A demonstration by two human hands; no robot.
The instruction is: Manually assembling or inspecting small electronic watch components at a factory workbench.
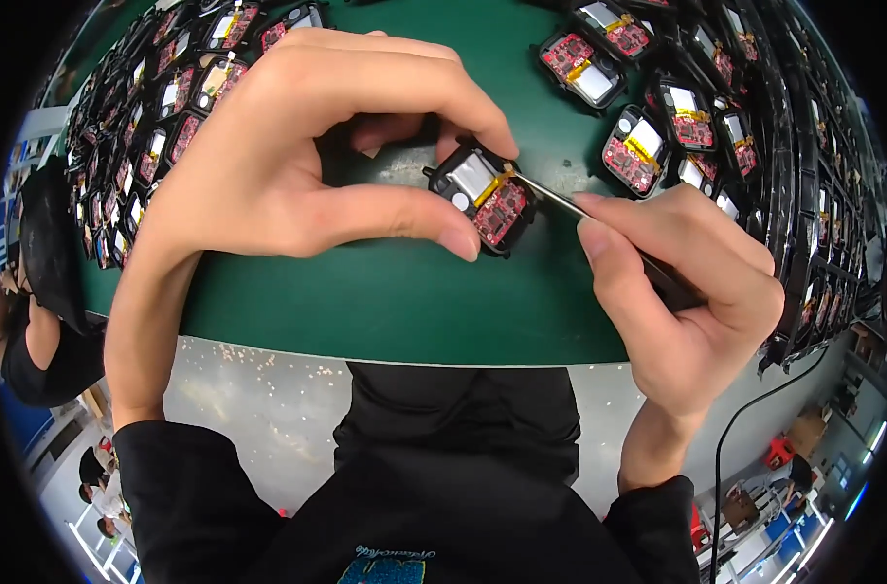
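Observation:
Between the thumb and fingers of my left hand (297, 146) is a small black device casing (505, 216), tilted up off the green table. Its inside shows a red circuit board, a silver battery pouch and a strip of yellow tape. My right hand (691, 273) is closed around a pair of metal tweezers (550, 195), held like a pen. The tweezers' tip touches or nearly touches the casing's edge by the yellow tape; I cannot tell whether it grips anything. My right palm hides the tool's rear end.
Many similar opened casings (176, 92) crowd the table's left side. More loose casings (635, 151) lie at the right, beside stacked black trays (803, 214). The green tabletop (395, 307) ends just in front of my lap. A person's arm (42, 336) shows at far left.

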